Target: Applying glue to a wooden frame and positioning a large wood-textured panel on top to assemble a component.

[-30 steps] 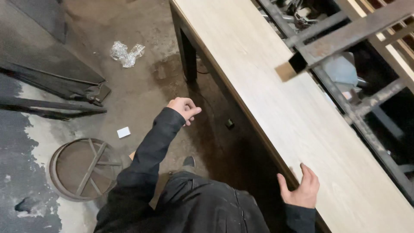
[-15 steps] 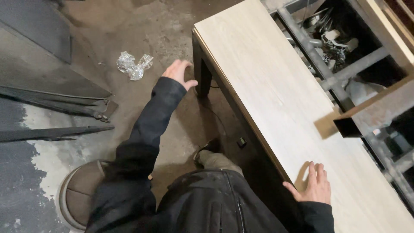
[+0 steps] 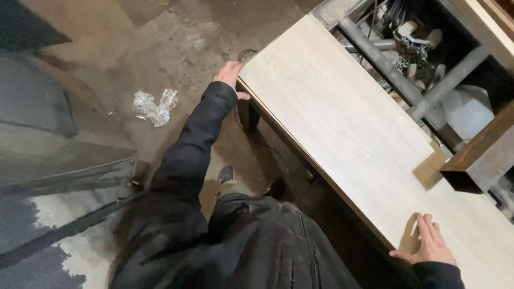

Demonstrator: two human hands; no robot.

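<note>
A long pale wooden tabletop [image 3: 348, 123] on dark legs runs from the upper middle to the lower right. My left hand [image 3: 231, 76] reaches out at arm's length and grips the near corner edge of the tabletop. My right hand [image 3: 428, 243] lies flat on the top's near edge at the lower right, fingers spread. Both arms wear black sleeves, and my dark jacket fills the bottom of the view.
A crumpled ball of foil [image 3: 155, 107] lies on the dirty concrete floor to the left. Dark metal sheets [image 3: 59, 160] lie at the far left. Beyond the table stand a metal frame [image 3: 407, 88] with clutter and a brown wooden beam [image 3: 479, 150].
My left hand has risen from the floor area and reached the table's corner edge. The view has swung so the table's end now shows. My right hand stays on the tabletop edge.
</note>
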